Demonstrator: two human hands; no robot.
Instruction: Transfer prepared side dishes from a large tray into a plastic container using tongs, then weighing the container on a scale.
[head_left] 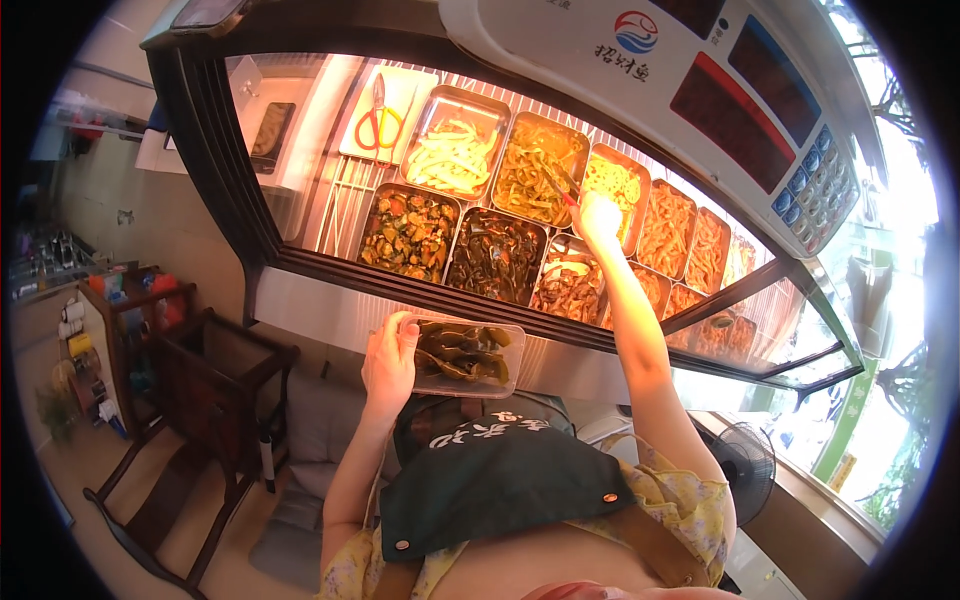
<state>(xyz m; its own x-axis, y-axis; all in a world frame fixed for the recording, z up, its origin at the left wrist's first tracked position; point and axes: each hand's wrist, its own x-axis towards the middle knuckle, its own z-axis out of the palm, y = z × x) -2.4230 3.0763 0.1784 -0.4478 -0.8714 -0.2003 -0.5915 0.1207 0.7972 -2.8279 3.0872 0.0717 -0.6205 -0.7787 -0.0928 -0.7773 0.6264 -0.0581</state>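
Observation:
My left hand (388, 362) is closed on the near end of a clear plastic food box (517, 352), thumb over its rim. Dark green kelp-like pieces (462, 352) lie in the box, which hangs in front of the display case. Reaching into the lit case, my right hand (600, 218) is closed on a slim tool with a red grip (570, 200), seemingly tongs. Its dark tip points into a metal tray of yellow-green shredded food (540, 165). Strong light washes out my right fingers. Just beyond that hand is a tray of pale yellow food (612, 182).
Other metal trays hold dark leafy food (495, 255), mixed chopped food (408, 232) and pale strips (452, 155). Orange-handled scissors (380, 128) lie on a white board. The case's black frame (420, 296) edges the opening. A scale (720, 110) stands above; a wooden chair (205, 390) is at left.

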